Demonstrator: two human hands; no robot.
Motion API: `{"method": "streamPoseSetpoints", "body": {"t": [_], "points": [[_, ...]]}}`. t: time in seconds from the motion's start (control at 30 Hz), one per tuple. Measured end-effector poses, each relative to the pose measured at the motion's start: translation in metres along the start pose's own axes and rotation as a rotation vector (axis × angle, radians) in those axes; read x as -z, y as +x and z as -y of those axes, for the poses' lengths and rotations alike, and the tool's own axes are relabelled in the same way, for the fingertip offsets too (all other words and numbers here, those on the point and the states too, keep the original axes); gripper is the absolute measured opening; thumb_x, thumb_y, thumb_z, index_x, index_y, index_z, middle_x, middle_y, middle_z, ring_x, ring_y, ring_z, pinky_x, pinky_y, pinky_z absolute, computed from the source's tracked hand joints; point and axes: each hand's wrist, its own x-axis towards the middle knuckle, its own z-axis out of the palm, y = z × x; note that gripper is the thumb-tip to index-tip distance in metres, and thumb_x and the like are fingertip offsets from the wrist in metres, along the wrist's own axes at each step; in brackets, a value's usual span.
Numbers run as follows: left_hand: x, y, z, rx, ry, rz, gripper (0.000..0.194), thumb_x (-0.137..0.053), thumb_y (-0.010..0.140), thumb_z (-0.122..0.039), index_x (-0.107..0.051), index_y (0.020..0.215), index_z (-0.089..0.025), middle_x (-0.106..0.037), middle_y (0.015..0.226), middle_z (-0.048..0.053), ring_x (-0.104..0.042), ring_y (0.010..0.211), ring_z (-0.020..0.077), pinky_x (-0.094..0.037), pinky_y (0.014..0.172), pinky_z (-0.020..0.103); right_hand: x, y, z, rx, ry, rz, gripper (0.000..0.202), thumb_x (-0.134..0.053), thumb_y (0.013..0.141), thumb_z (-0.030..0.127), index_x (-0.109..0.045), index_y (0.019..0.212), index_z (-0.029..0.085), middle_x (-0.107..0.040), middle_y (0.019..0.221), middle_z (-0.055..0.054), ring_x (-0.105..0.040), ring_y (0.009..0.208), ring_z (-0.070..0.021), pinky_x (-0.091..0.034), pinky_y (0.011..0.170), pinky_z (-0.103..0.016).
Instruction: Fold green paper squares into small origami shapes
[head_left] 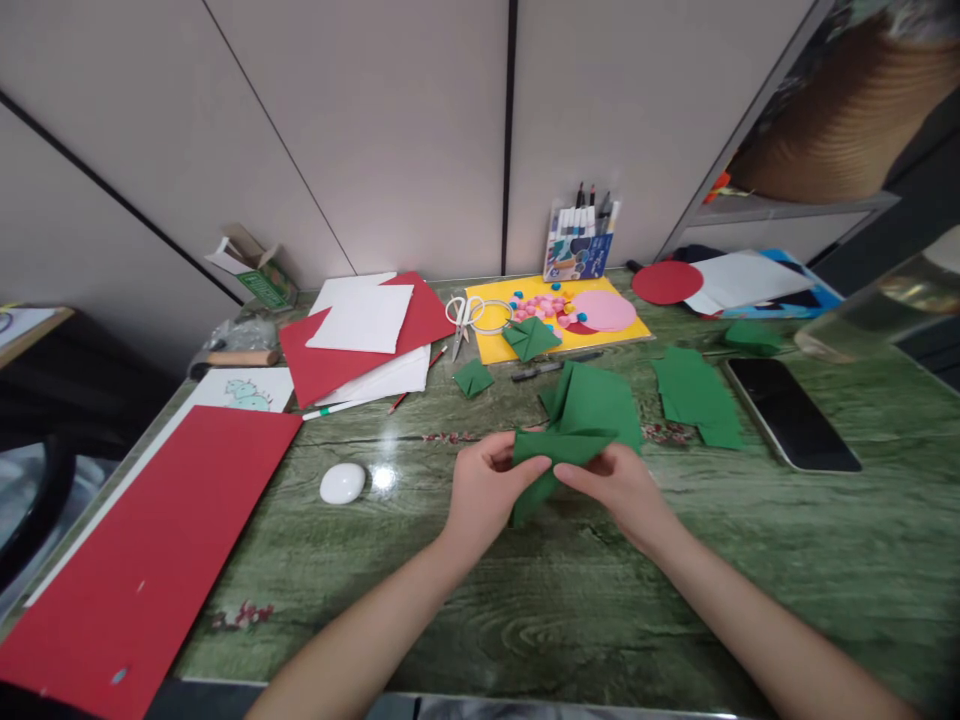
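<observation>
My left hand and right hand are both pinching one folded piece of green paper, thumbs in front and nearly meeting at its middle, fingers curling behind. The paper is hanging just above the table, in front of some loose green sheets.

For a clean fold, I think I should be lining up the edges before pressing, then running both thumbs outward from the middle so the crease is staying straight. Bracing the paper against the tabletop would probably be helping too.

Beyond, two small folded green pieces are lying near the scissors, the farther one overlapping a yellow sheet that is carrying pink balls. Behind that, a marker box is standing against the wall, holding upright markers. At the far left, a small green-and-white carton is gaping open; I cannot tell what it is holding. On the right, a clear vessel is blurring at the edge, its contents unclear, and a woven basket is sitting on a shelf.
</observation>
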Motion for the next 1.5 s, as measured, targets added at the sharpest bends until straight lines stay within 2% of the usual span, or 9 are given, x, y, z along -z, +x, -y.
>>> {"method": "streamPoseSetpoints", "body": {"t": [0.13,0.2,0.37,0.5,0.63,0.73,0.9,1.13,1.5], "points": [[-0.0018,-0.0026,-0.0011,0.005,-0.009,0.022,0.030,-0.068,0.066,-0.021,-0.066,0.095,-0.017,-0.071,0.088,0.004,-0.064,0.080,0.0171,-0.051,0.072,0.026,0.0032,-0.0004,-0.0037,0.025,-0.049,-0.140,0.024,-0.072,0.063,0.035,-0.068,0.079,0.017,-0.071,0.085,-0.006,-0.064,0.077,-0.0220,-0.051,0.069,-0.032],[-0.0024,-0.0031,-0.0014,0.000,0.006,0.023,0.029,-0.068,0.066,-0.019,-0.065,0.095,-0.017,-0.071,0.087,0.005,-0.064,0.079,0.0169,-0.051,0.071,0.026,0.0046,-0.0009,-0.0026,0.028,-0.067,-0.167,0.023,-0.072,0.063,0.035,-0.068,0.076,0.017,-0.072,0.081,-0.006,-0.064,0.073,-0.0207,-0.052,0.066,-0.031],[-0.0008,-0.0007,-0.0010,-0.067,0.107,-0.055,0.026,-0.069,0.064,-0.022,-0.066,0.089,-0.017,-0.068,0.077,0.003,-0.060,0.068,0.0138,-0.048,0.062,0.024,0.0064,-0.0008,0.0004,0.036,-0.093,-0.155,0.021,-0.072,0.063,0.034,-0.067,0.075,0.018,-0.071,0.079,-0.004,-0.064,0.071,-0.0197,-0.051,0.065,-0.031],[0.0008,0.0017,-0.0008,-0.083,0.088,-0.097,0.022,-0.069,0.063,-0.022,-0.066,0.084,-0.017,-0.064,0.069,0.000,-0.057,0.063,0.0116,-0.047,0.059,0.022,0.0077,-0.0006,0.0006,0.041,-0.104,-0.169,0.020,-0.072,0.063,0.035,-0.067,0.073,0.018,-0.071,0.078,-0.004,-0.064,0.070,-0.0204,-0.051,0.064,-0.031],[0.0002,0.0011,-0.0024,-0.083,0.090,-0.122,0.021,-0.069,0.062,-0.021,-0.066,0.082,-0.017,-0.061,0.065,-0.001,-0.056,0.061,0.0103,-0.046,0.058,0.021,0.0076,-0.0018,0.0015,0.046,-0.020,-0.138,0.019,-0.071,0.066,0.033,-0.067,0.079,0.019,-0.071,0.084,-0.004,-0.063,0.076,-0.0199,-0.050,0.069,-0.031],[-0.0001,-0.0003,-0.0038,-0.072,0.090,-0.122,0.021,-0.070,0.062,-0.020,-0.065,0.082,-0.017,-0.061,0.065,-0.001,-0.056,0.060,0.0099,-0.046,0.058,0.020,0.0076,-0.0025,0.0018,0.067,0.037,-0.150,0.019,-0.070,0.068,0.031,-0.067,0.083,0.020,-0.070,0.084,-0.004,-0.062,0.077,-0.0188,-0.049,0.069,-0.029],[0.0002,-0.0012,-0.0030,-0.086,0.091,-0.107,0.021,-0.070,0.062,-0.022,-0.065,0.082,-0.017,-0.063,0.068,0.000,-0.058,0.062,0.0112,-0.046,0.059,0.021,0.0080,-0.0021,0.0008,0.097,0.026,-0.197,0.015,-0.070,0.068,0.031,-0.067,0.076,0.020,-0.068,0.074,-0.002,-0.060,0.071,-0.0174,-0.047,0.064,-0.028],[0.0001,-0.0006,-0.0004,-0.075,0.080,-0.109,0.021,-0.070,0.062,-0.023,-0.067,0.083,-0.018,-0.065,0.071,0.002,-0.058,0.066,0.0121,-0.047,0.062,0.023,0.0073,-0.0021,0.0021,0.089,0.008,-0.210,0.015,-0.069,0.068,0.033,-0.066,0.074,0.020,-0.068,0.074,-0.002,-0.059,0.069,-0.0176,-0.047,0.064,-0.029],[0.0006,-0.0009,-0.0026,-0.077,0.107,-0.134,0.021,-0.071,0.061,-0.024,-0.069,0.081,-0.018,-0.061,0.064,-0.001,-0.055,0.059,0.0097,-0.045,0.056,0.020,0.0070,-0.0012,0.0025,0.080,0.028,-0.217,0.013,-0.070,0.067,0.032,-0.066,0.069,0.020,-0.068,0.070,0.000,-0.058,0.064,-0.0149,-0.046,0.060,-0.026]]}}
